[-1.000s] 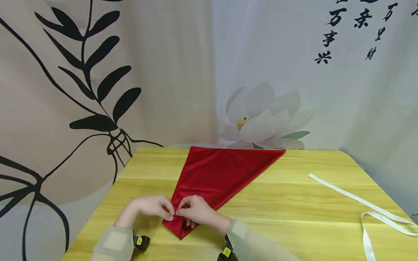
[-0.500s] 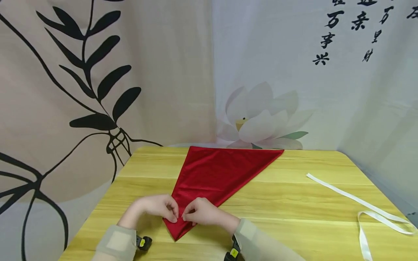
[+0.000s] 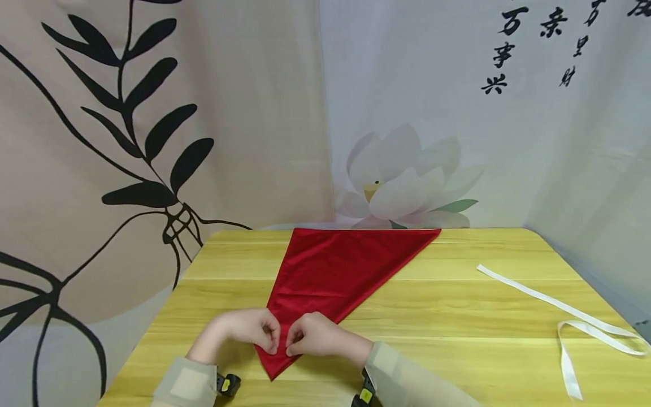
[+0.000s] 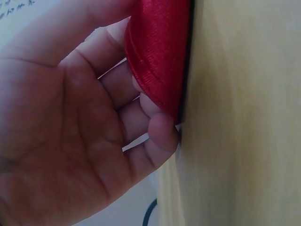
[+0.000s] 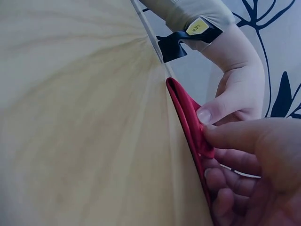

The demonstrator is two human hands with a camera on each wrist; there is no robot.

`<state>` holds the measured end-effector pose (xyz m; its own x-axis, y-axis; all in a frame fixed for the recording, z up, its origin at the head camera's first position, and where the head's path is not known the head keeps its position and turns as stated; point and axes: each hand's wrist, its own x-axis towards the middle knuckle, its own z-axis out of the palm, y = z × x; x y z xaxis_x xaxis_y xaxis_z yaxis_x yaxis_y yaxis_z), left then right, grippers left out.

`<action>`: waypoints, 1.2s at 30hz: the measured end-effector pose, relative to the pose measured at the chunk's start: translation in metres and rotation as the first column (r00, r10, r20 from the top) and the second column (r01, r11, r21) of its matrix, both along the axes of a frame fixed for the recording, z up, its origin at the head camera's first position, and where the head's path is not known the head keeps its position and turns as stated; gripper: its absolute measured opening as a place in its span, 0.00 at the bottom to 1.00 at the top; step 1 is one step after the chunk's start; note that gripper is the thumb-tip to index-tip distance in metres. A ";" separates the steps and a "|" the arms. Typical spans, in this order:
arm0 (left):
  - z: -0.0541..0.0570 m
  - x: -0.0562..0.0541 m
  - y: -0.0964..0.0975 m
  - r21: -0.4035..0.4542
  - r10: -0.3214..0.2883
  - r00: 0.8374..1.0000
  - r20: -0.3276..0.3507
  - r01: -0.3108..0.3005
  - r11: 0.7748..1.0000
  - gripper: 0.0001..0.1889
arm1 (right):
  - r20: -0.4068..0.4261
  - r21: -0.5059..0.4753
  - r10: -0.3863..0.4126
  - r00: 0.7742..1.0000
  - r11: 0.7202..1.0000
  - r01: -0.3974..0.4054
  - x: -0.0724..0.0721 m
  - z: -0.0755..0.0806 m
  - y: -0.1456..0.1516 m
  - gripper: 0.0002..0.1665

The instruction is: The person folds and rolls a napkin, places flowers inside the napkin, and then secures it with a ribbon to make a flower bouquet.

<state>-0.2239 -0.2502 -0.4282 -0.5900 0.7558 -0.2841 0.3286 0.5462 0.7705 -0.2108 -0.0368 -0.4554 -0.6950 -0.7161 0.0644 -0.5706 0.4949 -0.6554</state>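
Note:
A red satin cloth [image 3: 341,271], folded into a long shape that narrows toward me, lies on the wooden table. My left hand [image 3: 249,329] pinches it near its narrow front end, close to the left edge. Just beside it, my right hand [image 3: 321,334] pinches the same end, thumb and forefinger together. Up close in the left wrist view, the cloth [image 4: 162,56] rises in a curved fold between thumb and curled fingers. From the right wrist, layered folds of the cloth [image 5: 188,115] show, with both thumbs on them. The cloth under the fingertips is partly hidden.
A white ribbon [image 3: 539,297] lies loosely looped on the right side of the wooden table [image 3: 432,362]. Behind the table's far edge hangs a pale curtain [image 3: 264,113] with printed plants and characters. Dark wrist straps [image 3: 229,385] sit at both sleeves.
Both hands have shifted slightly toward me and to the right along the cloth, their fingertips now a little farther apart. The cloth's front corner has moved slightly left and lies flatter.

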 end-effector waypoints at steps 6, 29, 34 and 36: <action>0.000 0.000 0.000 -0.007 0.020 1.000 -0.008 -0.020 1.000 0.03 | 0.007 -0.024 -0.012 1.000 1.000 0.013 -0.003 -0.004 0.000 0.06; 0.004 -0.001 -0.016 0.004 -0.003 0.988 0.153 0.003 1.000 0.10 | -0.109 0.119 0.096 0.989 0.989 -0.083 0.000 -0.004 0.000 0.08; 0.007 0.000 -0.018 0.027 0.032 0.982 0.184 -0.038 0.999 0.11 | -0.133 0.134 0.107 0.985 0.987 -0.090 0.000 -0.003 0.001 0.07; 0.008 0.000 -0.018 0.041 0.014 0.982 0.190 -0.023 0.999 0.11 | -0.142 0.139 0.108 0.984 0.986 -0.088 0.001 -0.002 0.001 0.07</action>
